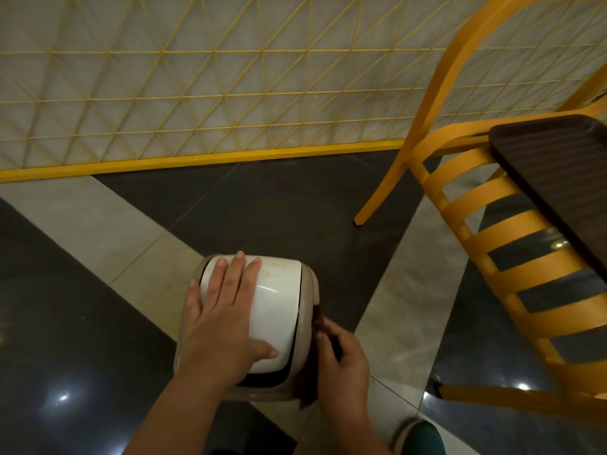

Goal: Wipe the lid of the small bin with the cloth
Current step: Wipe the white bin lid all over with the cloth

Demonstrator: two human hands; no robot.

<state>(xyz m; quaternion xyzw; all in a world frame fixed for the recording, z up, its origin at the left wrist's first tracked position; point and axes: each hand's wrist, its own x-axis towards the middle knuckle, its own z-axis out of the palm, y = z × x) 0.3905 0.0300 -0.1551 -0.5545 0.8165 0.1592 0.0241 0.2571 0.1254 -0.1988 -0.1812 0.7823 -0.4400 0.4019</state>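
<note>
A small bin stands on the floor with a white domed swing lid [279, 307] set in a beige rim [310, 290]. My left hand [223, 320] lies flat on the left part of the lid, fingers spread and straight, thumb reaching across the near edge. My right hand [341, 362] grips a dark brown cloth [310, 385] and presses it against the bin's right side, at the rim. Most of the cloth is hidden by that hand.
A yellow slatted chair [486, 221] stands at the right with a dark brown tray [555, 165] on its seat. A yellow wire-mesh fence [197, 93] runs across the back. The floor is glossy dark and light tile. A green shoe [420, 438] shows at the bottom.
</note>
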